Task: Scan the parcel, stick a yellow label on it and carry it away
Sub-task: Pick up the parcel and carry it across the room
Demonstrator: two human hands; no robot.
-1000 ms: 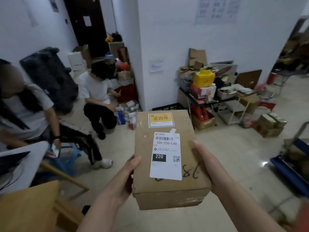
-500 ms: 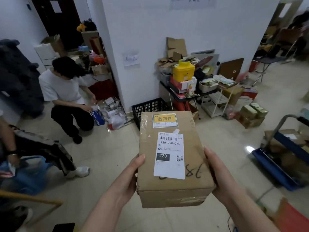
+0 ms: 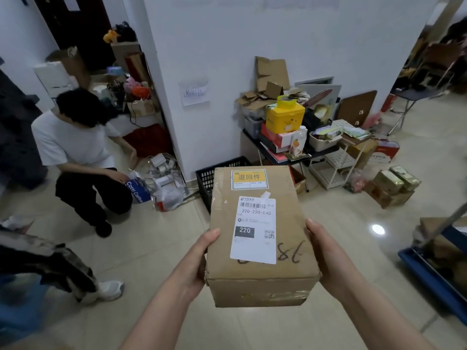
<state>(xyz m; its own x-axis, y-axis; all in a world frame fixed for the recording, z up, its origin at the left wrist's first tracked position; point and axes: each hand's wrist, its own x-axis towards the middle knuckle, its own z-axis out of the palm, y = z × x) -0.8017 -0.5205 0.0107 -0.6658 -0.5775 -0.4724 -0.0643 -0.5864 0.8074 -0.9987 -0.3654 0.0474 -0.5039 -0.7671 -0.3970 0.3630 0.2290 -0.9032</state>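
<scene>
- The brown rectangular cardboard parcel (image 3: 260,238) is held in the air above the pale tiled floor (image 3: 151,248), clamped between both hands.
- The left hand (image 3: 194,263) presses its left side, fingers together and wrapped beneath, thumb on the top edge.
- The right hand (image 3: 328,258) presses the right side likewise.
- A yellow rectangular sticker (image 3: 249,178) sits at the top's far edge; a white printed shipping label (image 3: 254,229) lies below it.

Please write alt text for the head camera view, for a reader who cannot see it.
Two bare hands, left hand and right hand, hold a cardboard parcel by its sides above a tiled floor; a yellow label and a white shipping label are on top. A person in a white T-shirt crouches at left.
</scene>
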